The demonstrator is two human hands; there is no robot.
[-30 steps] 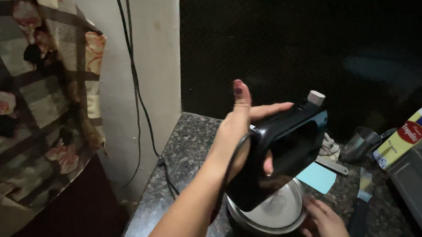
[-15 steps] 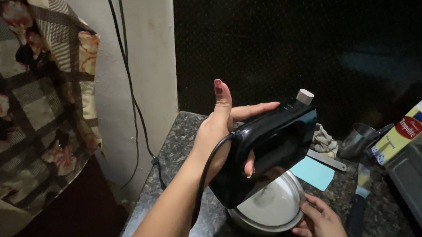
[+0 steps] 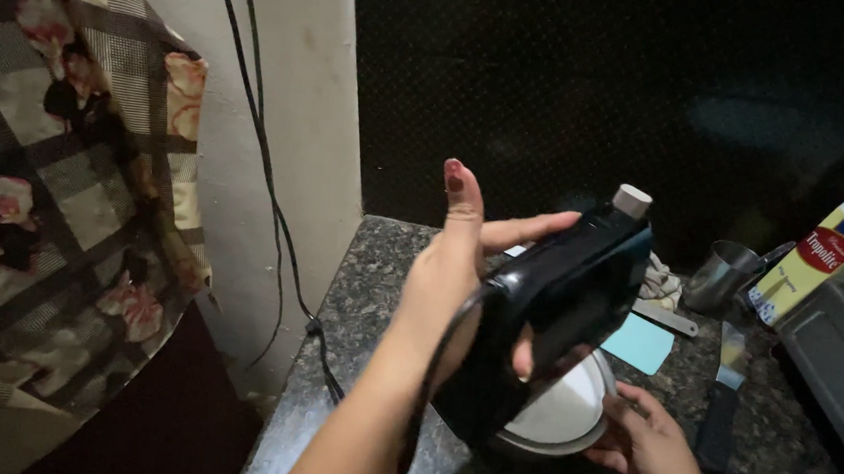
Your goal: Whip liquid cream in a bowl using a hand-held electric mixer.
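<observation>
My left hand [image 3: 460,270] grips a black electric hand mixer [image 3: 557,308] with a grey button on top, holding it in the air above a round metal bowl [image 3: 563,419]. A black cord hangs from the mixer's back along my forearm. My right hand [image 3: 651,451] rests on the bowl's right rim, steadying it on the dark speckled stone counter [image 3: 367,303]. The mixer hides much of the bowl.
A knife [image 3: 721,411] with a black handle lies right of the bowl, beside a light blue card [image 3: 639,342]. Further back stand a metal cup [image 3: 722,276] and a yellow carton [image 3: 828,249]. Cables [image 3: 266,175] hang down the white wall; a floral curtain [image 3: 55,178] hangs at left.
The mixer has sunk a little toward the bowl and drifted left in view. My right hand stays on the bowl's rim.
</observation>
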